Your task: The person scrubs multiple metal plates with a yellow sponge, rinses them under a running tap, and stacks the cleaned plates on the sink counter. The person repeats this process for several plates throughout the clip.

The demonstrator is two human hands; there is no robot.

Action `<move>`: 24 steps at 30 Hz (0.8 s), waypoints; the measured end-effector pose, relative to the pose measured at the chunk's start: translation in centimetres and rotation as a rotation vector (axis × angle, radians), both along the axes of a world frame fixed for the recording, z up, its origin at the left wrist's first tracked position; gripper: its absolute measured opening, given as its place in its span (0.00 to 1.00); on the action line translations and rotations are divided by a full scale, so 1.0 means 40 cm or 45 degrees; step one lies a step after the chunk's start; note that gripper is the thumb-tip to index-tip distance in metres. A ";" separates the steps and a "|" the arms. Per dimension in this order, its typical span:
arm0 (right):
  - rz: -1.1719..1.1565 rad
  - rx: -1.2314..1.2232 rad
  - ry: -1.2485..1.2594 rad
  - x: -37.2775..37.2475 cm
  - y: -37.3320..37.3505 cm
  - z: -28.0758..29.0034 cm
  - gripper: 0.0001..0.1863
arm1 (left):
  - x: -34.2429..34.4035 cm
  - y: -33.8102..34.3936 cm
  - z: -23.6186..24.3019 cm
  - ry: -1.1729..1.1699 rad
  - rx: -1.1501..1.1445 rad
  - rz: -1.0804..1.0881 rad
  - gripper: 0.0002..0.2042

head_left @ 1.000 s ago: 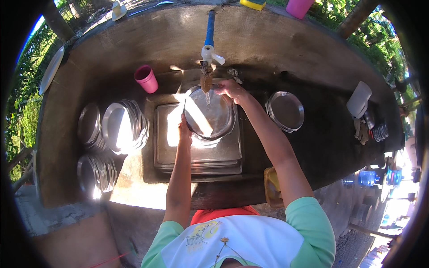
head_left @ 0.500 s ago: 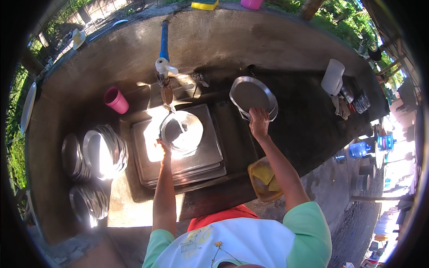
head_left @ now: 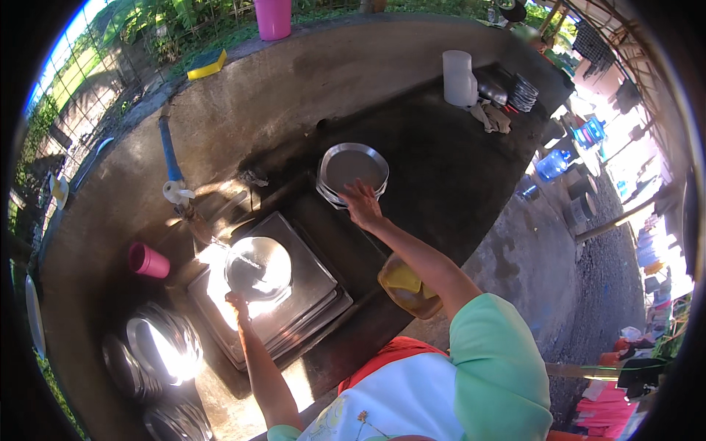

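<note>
- Amber-yellow plastic tub, placed at the counter's front edge beside the right forearm, holds yellow pieces too indistinct to identify.
- Cloudy white plastic pitcher stands by the back wall toward the counter's right end, contents unclear; a pink plastic cup sits near the back wall on the left.
- Left hand grips the near rim of a round silver metal plate above a pile of rectangular metal trays, the forearm reaching up from the counter's front edge.
- Water streams onto the plate from a white plastic tap on a blue pipe.
- Right arm stretches across the counter; the right hand, fingers spread and unclenched, lies over the near rim of a short stack of round metal plates. Whether the fingertips press on it cannot be told.
- Leaning stacks of round metal plates crowd the left end, one flashing sunlight.
- A yellow sponge and a pink plastic container top the back wall.
</note>
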State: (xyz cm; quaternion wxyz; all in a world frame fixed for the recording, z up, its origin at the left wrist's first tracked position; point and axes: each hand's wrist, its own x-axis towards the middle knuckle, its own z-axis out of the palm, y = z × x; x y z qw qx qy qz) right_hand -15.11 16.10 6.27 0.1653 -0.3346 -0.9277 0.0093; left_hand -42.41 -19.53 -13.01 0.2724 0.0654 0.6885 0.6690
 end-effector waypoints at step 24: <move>0.748 -0.276 -0.012 -0.686 -0.374 0.129 0.14 | 0.106 0.018 0.122 -0.619 1.428 -0.339 0.13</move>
